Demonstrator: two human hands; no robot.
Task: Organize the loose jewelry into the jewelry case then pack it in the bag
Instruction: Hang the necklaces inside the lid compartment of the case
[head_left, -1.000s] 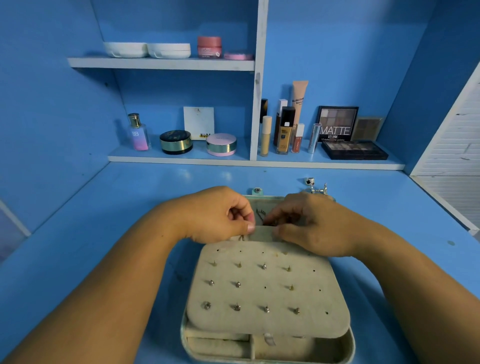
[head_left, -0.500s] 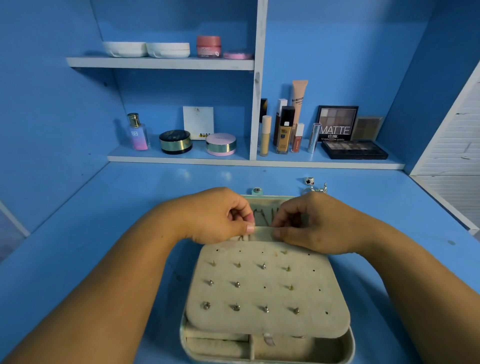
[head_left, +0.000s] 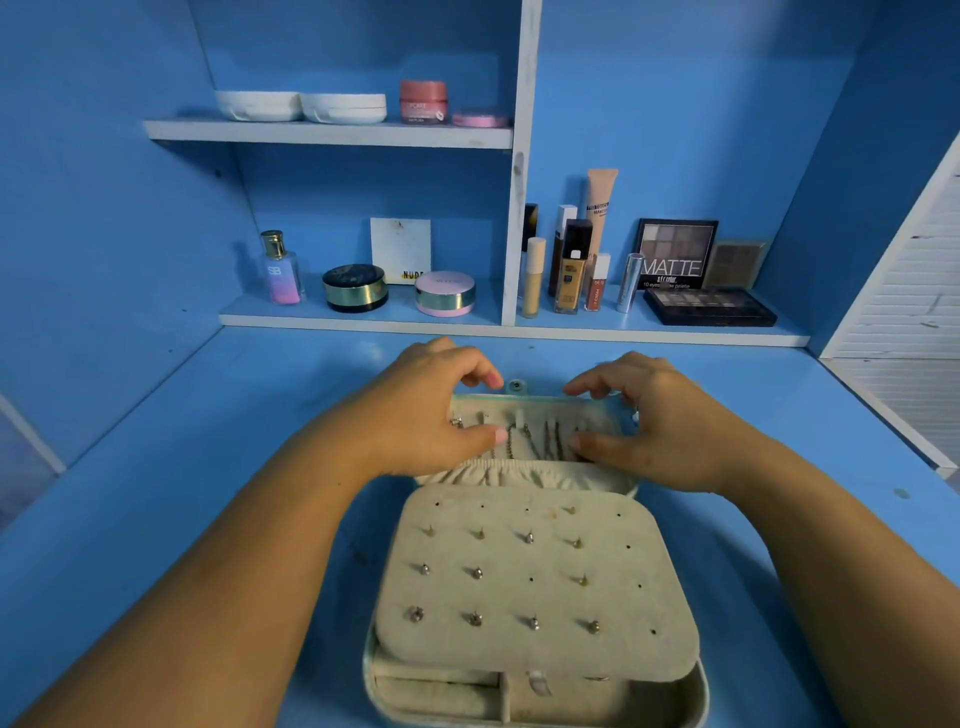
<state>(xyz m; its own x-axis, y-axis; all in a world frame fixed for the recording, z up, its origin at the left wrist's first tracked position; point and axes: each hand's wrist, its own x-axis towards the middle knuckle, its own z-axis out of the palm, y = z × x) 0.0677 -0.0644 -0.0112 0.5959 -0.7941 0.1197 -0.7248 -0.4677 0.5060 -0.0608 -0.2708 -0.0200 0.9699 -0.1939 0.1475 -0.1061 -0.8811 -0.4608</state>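
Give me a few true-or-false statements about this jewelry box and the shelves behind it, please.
1. The left hand and right hand both hold the case's raised lid. True.
2. The stud panel is bare. False: earring studs sit in many of its holes.
3. Thin chains hang inside the lid. True.
4. The pink jar stands on the lower shelf. False: it stands on the upper shelf.
5. The MATTE palette stands to the right of the shelf divider. True.
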